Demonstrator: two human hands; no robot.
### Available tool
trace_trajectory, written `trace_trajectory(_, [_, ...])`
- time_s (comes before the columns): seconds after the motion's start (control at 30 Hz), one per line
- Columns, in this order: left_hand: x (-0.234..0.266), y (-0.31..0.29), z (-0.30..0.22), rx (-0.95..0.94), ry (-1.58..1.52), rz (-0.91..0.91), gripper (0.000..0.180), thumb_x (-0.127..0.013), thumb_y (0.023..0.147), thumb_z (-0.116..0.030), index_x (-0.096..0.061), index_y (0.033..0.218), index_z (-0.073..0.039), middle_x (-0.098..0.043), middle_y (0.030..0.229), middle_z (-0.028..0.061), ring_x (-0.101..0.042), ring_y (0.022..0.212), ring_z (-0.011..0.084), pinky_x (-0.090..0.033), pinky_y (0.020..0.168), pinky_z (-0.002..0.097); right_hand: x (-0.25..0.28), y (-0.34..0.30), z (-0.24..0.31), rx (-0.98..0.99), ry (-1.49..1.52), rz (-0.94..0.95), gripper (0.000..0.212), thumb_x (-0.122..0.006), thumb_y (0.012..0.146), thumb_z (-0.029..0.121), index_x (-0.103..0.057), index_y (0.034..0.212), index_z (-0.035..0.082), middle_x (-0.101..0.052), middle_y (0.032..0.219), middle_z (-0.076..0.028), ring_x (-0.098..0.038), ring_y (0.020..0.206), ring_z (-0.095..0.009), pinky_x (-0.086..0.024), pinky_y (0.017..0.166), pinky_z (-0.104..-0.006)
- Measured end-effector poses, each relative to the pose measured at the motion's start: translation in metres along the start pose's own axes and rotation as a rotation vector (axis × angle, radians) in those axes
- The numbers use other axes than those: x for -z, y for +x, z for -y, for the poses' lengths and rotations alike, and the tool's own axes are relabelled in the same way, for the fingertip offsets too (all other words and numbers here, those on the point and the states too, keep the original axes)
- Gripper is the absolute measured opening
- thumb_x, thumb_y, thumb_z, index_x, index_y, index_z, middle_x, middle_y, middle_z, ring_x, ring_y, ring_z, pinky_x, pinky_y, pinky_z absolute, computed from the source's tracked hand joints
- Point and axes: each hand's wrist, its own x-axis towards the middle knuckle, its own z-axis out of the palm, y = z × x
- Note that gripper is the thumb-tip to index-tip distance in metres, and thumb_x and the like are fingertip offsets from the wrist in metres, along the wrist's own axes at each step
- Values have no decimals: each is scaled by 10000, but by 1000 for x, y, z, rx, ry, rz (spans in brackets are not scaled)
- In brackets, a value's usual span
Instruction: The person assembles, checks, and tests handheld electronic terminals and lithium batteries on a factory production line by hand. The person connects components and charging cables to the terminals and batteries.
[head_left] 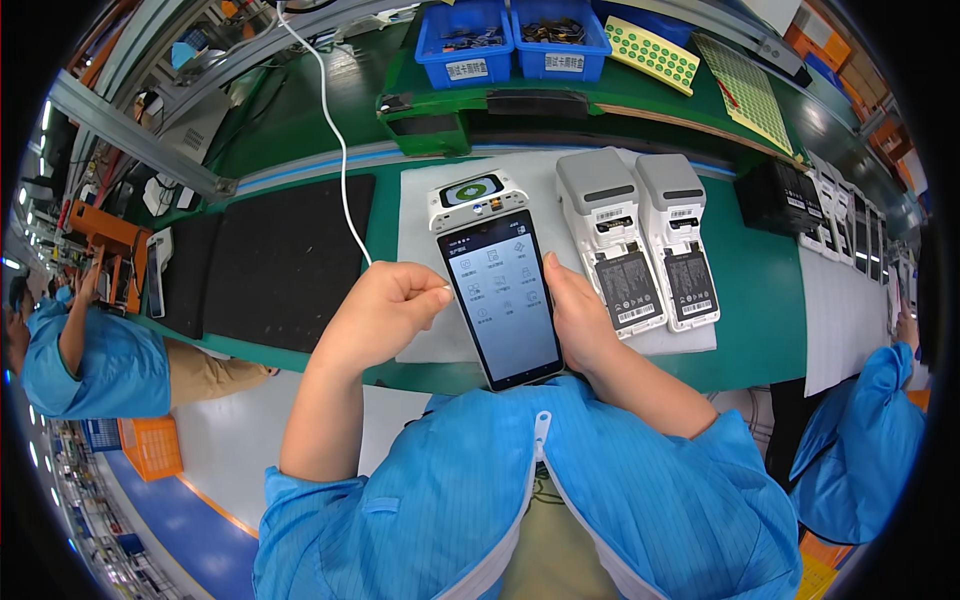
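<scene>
A white handheld payment terminal with a lit touchscreen showing a grid of icons leans toward me over the bench edge. My right hand is closed on its right edge, thumb at the upper side. Along the left edge, my left hand is closed in a pinch on the end of a white cable. The plug itself is hidden by the fingers, so I cannot tell whether it sits in the terminal. To the right, two more terminals lie face down, their black batteries showing.
A white mat covers part of the green bench. Black pads lie at left. Blue bins of small parts stand on the raised shelf beside a yellow sheet of green stickers. Black battery packs sit far right. Co-workers are on both sides.
</scene>
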Motion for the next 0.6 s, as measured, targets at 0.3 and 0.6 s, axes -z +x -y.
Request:
trace_trajectory(0.3, [-3, 9, -3, 0, -16, -9, 150, -595, 831, -99, -628, 759, 27, -551, 595, 13, -485, 550, 74, -413, 522, 236, 5, 3, 2, -4, 17, -37, 482, -286, 1000, 348, -521, 1176, -34, -594, 1118, -152, -585, 1021, -205, -471, 886, -329])
trace_trajectory(0.6, [3, 6, -3, -44, 15, -13, 180, -592, 819, -96, -608, 691, 30, -556, 566, 38, -508, 527, 90, -418, 496, 261, -3, 2, 3, -70, -67, -66, 496, -268, 1003, 356, -500, 1203, -34, -583, 1146, -157, -572, 1046, -226, -452, 921, -344])
